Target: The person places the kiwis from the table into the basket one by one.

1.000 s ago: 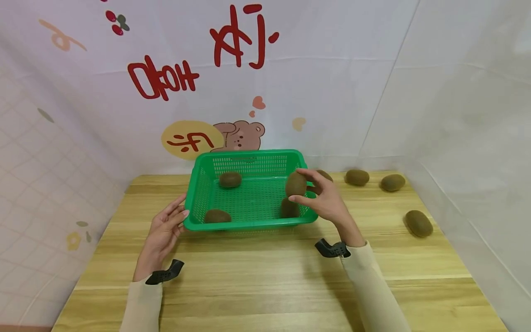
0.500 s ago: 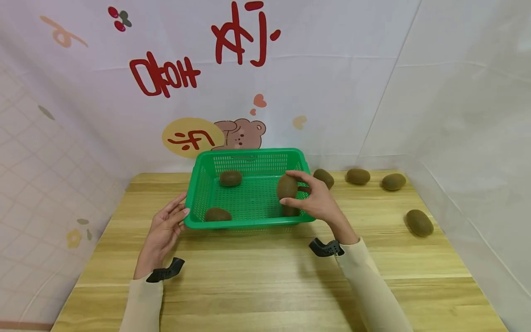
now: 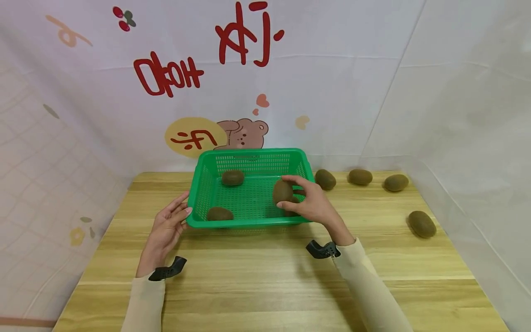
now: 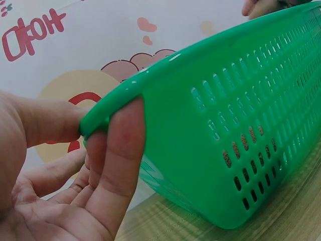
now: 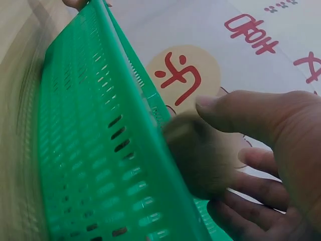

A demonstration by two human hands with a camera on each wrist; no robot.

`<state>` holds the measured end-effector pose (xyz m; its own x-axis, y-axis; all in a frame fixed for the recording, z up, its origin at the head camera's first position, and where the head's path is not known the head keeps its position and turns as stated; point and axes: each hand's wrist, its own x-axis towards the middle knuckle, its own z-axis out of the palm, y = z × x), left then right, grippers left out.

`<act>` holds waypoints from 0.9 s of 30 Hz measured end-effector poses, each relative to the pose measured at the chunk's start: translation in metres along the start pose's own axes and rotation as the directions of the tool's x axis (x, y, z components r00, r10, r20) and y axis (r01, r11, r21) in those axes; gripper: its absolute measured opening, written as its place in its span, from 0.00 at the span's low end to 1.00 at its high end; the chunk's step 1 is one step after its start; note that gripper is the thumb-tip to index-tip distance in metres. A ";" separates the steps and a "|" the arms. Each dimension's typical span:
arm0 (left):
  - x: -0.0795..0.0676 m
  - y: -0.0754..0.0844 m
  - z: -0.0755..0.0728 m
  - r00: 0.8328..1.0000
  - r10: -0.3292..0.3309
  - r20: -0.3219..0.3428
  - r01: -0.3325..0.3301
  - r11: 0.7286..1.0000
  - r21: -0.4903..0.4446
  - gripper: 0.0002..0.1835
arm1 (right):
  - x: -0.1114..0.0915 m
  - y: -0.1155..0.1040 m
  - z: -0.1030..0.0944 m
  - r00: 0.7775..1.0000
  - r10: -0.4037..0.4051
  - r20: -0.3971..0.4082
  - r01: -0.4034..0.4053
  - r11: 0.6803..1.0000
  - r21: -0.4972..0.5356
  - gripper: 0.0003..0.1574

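A green perforated basket [image 3: 244, 223] stands on the wooden table. My left hand [image 3: 168, 228] grips its near left corner; in the left wrist view the rim [image 4: 150, 75] is pinched between thumb and fingers. Over the right part of the basket my right hand [image 3: 313, 202] holds a brown kiwi [image 3: 283, 192] between thumb and fingertips. Another kiwi [image 3: 292, 206] lies in the basket behind that hand, partly hidden. Two more rest inside, one kiwi [image 3: 233, 177] at the back left and one kiwi [image 3: 220, 214] at the front left.
Right of the basket, several loose kiwis lie on the table [image 3: 257, 276]: one kiwi [image 3: 325, 179] beside the basket, a kiwi [image 3: 360, 176] and a kiwi [image 3: 396, 182] along the back, and a kiwi [image 3: 421, 224] near the right edge. A printed white cloth [image 3: 332, 92] hangs behind.
My right hand has moved left and slightly down with the kiwi, from near the basket's right side to farther inside over it. My left hand stays on the rim.
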<state>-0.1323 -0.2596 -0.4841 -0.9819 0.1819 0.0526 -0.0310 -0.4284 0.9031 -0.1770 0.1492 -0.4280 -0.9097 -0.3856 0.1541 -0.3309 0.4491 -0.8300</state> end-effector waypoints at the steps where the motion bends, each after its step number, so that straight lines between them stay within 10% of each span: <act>1: 0.000 0.000 0.000 1.000 0.001 0.000 -0.001 1.000 0.001 0.37 | 0.000 0.001 0.000 1.000 0.002 0.005 -0.002 1.000 -0.008 0.43; 27: -0.001 0.003 0.002 1.000 -0.008 -0.024 0.008 1.000 0.008 0.31 | -0.019 0.008 -0.017 0.988 -0.140 -0.069 0.114 0.950 -0.292 0.57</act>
<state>-0.1313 -0.2592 -0.4807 -0.9858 0.1643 0.0355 -0.0373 -0.4198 0.9069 -0.1667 0.1743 -0.4285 -0.8695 -0.3885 0.3050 -0.4913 0.6176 -0.6141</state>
